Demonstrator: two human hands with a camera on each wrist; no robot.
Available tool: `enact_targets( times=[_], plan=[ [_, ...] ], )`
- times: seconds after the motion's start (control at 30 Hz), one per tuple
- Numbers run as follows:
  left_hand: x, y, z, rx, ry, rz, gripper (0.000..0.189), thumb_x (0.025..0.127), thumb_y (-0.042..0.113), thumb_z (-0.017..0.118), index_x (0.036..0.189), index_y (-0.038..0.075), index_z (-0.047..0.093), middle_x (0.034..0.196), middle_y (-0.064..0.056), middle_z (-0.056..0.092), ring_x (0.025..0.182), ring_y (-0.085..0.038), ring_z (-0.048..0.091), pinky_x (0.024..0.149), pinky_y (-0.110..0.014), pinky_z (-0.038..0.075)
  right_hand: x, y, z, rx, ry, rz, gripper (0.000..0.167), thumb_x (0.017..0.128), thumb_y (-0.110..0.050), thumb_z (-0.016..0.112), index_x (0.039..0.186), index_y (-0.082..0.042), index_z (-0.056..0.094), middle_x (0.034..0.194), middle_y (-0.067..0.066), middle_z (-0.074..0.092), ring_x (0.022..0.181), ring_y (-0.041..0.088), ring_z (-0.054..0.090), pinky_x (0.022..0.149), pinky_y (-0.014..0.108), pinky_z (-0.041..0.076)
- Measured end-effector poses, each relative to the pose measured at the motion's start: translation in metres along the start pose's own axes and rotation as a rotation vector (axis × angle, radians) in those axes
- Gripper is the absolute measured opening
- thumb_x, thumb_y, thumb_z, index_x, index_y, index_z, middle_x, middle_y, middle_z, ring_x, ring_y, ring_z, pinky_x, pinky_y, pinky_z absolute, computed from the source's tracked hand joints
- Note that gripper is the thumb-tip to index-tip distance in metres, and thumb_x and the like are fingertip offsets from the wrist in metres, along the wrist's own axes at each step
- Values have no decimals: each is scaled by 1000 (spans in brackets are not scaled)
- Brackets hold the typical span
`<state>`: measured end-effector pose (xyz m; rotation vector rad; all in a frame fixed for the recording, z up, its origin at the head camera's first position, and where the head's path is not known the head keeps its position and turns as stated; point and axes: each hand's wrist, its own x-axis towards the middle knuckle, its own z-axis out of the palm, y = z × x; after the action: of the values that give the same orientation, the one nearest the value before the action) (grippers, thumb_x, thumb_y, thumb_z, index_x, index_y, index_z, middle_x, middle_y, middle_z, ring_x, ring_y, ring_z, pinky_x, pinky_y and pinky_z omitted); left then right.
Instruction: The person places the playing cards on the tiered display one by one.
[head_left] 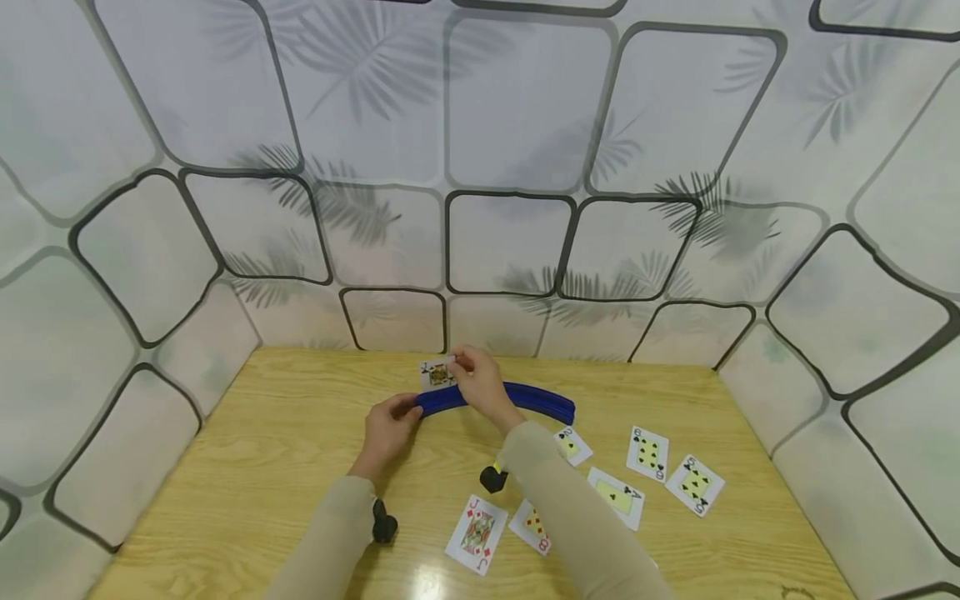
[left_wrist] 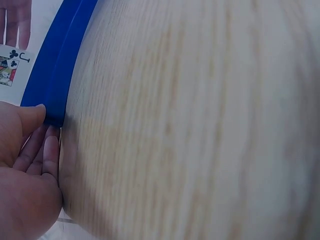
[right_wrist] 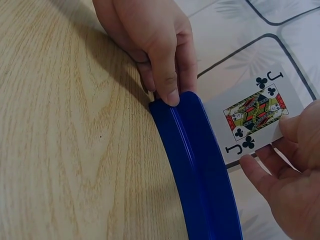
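Note:
A blue curved card holder (head_left: 543, 402) stands on the wooden table near the back. My left hand (head_left: 387, 431) grips its left end, the thumb on the near face in the right wrist view and other fingers behind. The right hand (head_left: 483, 385) reaches over the holder and pinches a jack of clubs (right_wrist: 250, 117) by its right side. This card is upright and face toward me, its lower edge along the holder's groove close to the left end. In the left wrist view the jack (left_wrist: 10, 70) shows partly, beside the blue holder (left_wrist: 52, 65).
Face-up cards lie in front and to the right: a jack of diamonds (head_left: 477, 534), a red eight (head_left: 529, 527) partly under the right forearm, an ace of clubs (head_left: 628, 502), a black two (head_left: 575, 447) and several others. A patterned cloth wall (head_left: 510, 250) borders the table's back.

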<state>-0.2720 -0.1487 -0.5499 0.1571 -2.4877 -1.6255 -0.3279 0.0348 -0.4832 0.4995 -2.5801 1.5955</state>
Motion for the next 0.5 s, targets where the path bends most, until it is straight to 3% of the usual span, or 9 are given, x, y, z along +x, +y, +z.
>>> enact_targets(
  times=[0.27,0.5],
  plan=[
    [0,-1,1,-6,-4,-2,27,100,7,71,125,0,74,121,-21,76,113,-34,71,99,-48,57,1,-1,0,8,-12,6,18,107,-11,61,121,-4,70,113,17,75,108,34,71,82,39,60],
    [2,-1,1,-14,-7,-19,27,101,8,69,127,0,73,123,-21,75,115,-35,70,100,-49,56,1,-1,0,-3,-27,26,17,107,-12,61,121,-7,70,120,18,75,114,35,70,86,43,61]
  ],
)
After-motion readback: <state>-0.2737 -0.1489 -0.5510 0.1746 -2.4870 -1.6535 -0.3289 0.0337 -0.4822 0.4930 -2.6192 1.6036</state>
